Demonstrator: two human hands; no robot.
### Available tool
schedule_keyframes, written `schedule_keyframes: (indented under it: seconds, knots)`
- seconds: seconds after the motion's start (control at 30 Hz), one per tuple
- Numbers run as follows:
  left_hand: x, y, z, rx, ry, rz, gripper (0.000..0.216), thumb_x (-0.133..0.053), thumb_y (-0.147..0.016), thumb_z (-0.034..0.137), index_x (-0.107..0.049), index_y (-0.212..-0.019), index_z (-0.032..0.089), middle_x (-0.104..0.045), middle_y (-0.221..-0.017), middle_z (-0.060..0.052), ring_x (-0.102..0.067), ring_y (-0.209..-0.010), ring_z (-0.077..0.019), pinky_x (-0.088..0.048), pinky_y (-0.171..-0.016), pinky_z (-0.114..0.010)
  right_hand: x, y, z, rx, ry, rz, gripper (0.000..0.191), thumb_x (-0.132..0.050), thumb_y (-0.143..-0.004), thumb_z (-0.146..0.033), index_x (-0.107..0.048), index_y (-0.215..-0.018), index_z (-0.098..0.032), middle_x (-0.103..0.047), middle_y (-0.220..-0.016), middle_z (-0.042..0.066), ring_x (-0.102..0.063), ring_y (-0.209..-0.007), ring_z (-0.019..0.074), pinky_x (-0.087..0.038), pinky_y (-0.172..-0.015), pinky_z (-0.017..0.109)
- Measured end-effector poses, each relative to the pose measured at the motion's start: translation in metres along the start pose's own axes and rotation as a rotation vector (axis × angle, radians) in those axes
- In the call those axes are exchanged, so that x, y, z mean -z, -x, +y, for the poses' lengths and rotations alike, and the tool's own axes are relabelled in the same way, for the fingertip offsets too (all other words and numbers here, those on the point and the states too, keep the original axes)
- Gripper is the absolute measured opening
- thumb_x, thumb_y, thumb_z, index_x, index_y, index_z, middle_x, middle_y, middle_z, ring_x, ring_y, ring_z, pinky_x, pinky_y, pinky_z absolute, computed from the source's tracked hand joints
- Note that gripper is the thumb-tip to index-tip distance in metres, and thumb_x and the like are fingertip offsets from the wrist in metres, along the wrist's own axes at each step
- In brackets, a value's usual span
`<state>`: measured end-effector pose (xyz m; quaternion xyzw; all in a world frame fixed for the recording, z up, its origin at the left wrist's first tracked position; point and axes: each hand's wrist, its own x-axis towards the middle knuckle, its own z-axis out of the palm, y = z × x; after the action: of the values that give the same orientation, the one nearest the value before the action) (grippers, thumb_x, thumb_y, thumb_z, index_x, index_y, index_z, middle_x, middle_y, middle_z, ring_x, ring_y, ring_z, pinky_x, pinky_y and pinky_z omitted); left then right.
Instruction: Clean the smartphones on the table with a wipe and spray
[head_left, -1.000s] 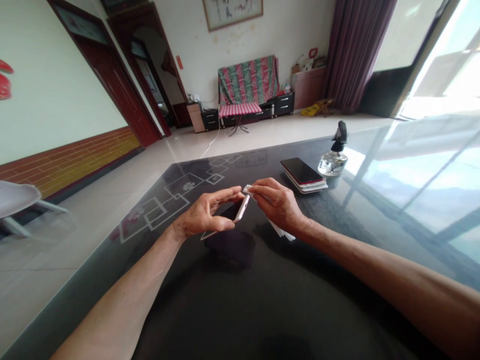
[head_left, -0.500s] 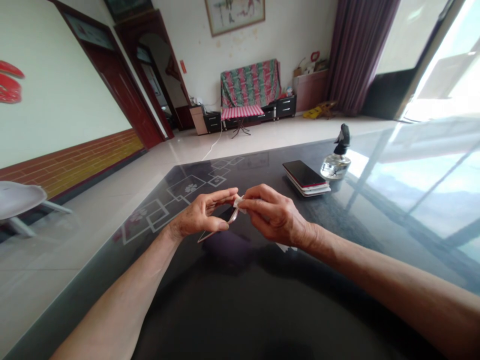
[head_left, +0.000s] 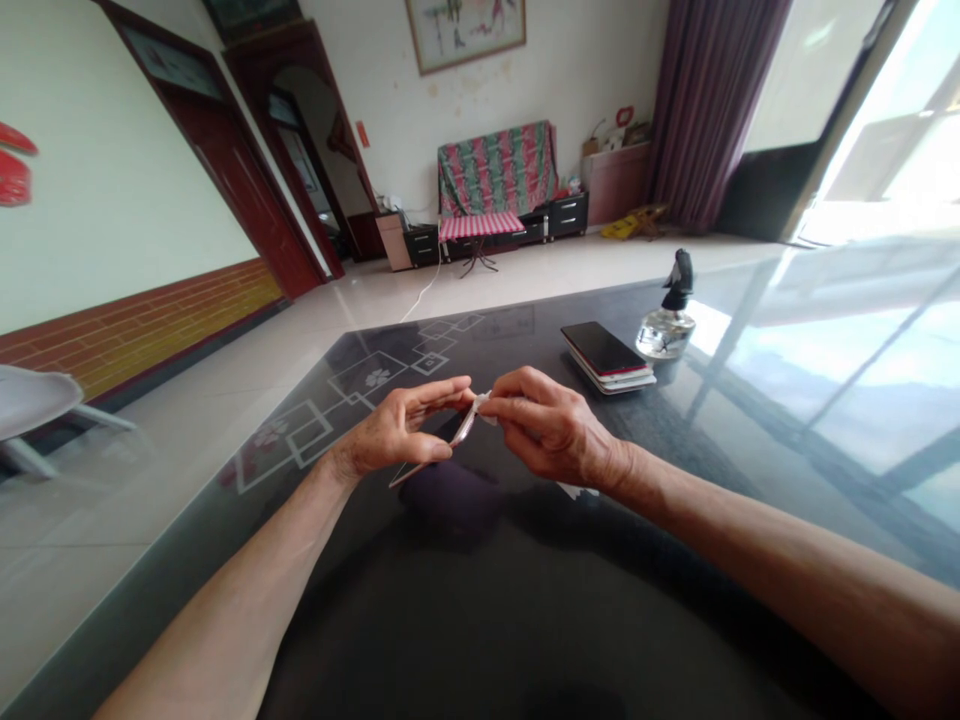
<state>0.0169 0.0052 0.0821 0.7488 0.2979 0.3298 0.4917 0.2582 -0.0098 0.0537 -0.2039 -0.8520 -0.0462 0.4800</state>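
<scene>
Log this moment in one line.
left hand: holds slim pale-edged phone; right hand: pinches crumpled white tissue at phone's end; glossy black table: stacked black-topped devices, clear spray bottle with black head

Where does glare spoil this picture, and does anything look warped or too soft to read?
Head view: glare whitens the right side of the glossy tabletop; same view, the bright opening at upper right is blown out; same view, the red door leans, perhaps lens distortion; same view, the white scrap in the right hand lacks fine detail.

Near tabletop [head_left: 465,620] is free; phones [head_left: 604,350] (far right) obstruct.
</scene>
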Motion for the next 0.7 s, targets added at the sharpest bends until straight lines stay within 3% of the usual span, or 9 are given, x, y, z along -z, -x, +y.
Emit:
schedule_keyframes:
  seconds: [0.27, 0.37, 0.53, 0.7]
  knots:
    - [0.002, -0.001, -0.001, -0.003, -0.062, -0.027, 0.08, -0.079, -0.058, 0.016, -0.055, -0.135, 0.018, -0.061, -0.132, -0.012, -0.049, -0.13, -0.0332, -0.032, -0.114, -0.048, 0.001, -0.001, 0.005, 0.047, 0.015, -0.018, 0.035, -0.052, -0.084, -0.008, -0.065, -0.112, -0.025, -0.06, -0.104, 0.006, -0.059, -0.093, 0.0162, -0.052, -0.084, 0.03]
    - [-0.001, 0.0, -0.001, -0.001, -0.22, -0.051, 0.082, -0.078, -0.062, 0.021, -0.05, -0.139, 0.019, -0.06, -0.134, -0.011, -0.049, -0.13, -0.0319, -0.031, -0.115, -0.047, -0.001, 0.005, 0.021, -0.073, 0.06, 0.028, 0.031, -0.053, -0.085, -0.009, -0.067, -0.109, -0.024, -0.061, -0.101, 0.006, -0.06, -0.09, 0.0159, -0.052, -0.081, 0.028]
    - [-0.019, -0.003, -0.013, -0.052, -0.697, -0.124, 0.082, -0.077, -0.062, 0.027, -0.05, -0.139, 0.02, -0.057, -0.137, -0.011, -0.051, -0.127, -0.0306, -0.036, -0.111, -0.044, 0.0, 0.016, 0.048, -0.288, 0.144, 0.145, 0.026, -0.055, -0.083, -0.01, -0.072, -0.098, -0.023, -0.063, -0.097, 0.004, -0.062, -0.083, 0.0147, -0.051, -0.079, 0.026]
    - [-0.028, -0.005, -0.028, -0.098, -0.849, -0.227, 0.08, -0.073, -0.064, 0.027, -0.049, -0.139, 0.018, -0.055, -0.138, -0.013, -0.049, -0.128, -0.0312, -0.037, -0.109, -0.043, -0.007, 0.019, 0.047, -0.397, 0.115, -0.037, 0.027, -0.056, -0.079, -0.009, -0.075, -0.093, -0.021, -0.068, -0.091, 0.005, -0.065, -0.082, 0.0158, -0.052, -0.08, 0.026]
